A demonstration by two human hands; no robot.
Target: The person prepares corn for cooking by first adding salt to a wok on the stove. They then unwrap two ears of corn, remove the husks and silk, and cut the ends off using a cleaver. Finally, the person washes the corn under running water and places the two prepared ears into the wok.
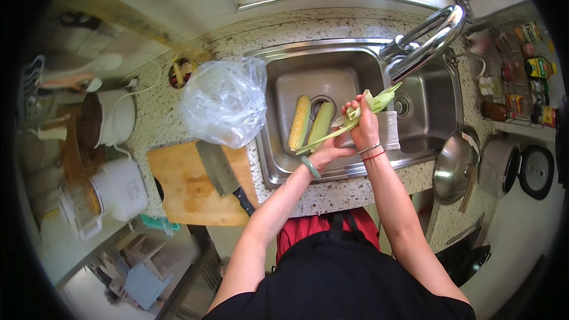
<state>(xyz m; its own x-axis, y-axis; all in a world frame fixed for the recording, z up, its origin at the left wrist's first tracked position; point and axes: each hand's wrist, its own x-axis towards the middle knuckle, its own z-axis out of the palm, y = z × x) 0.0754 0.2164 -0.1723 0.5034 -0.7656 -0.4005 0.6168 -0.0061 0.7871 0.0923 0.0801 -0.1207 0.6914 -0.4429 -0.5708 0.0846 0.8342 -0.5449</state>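
Note:
Over the steel sink [284, 71], my right hand [366, 127] is closed around an ear of corn in pale green husk [385, 99], its leafy end pointing up and right. My left hand [327, 153] is curled at the lower end of that same ear, where a loose strip of husk hangs out to the left. The fingers there partly hide what they grip. In the left basin lie two more ears: one with bare yellow kernels [299, 123] and one still in green husk [321, 123], beside the drain.
Left of the sink sits a clear plastic bag [225, 102]. A cleaver [218, 169] lies on a wooden cutting board [184, 186], its handle toward me. The chrome faucet [435, 38] arches over the right basin. A folded whitish cloth [389, 130] hangs on the divider. A metal pan [455, 166] stands right.

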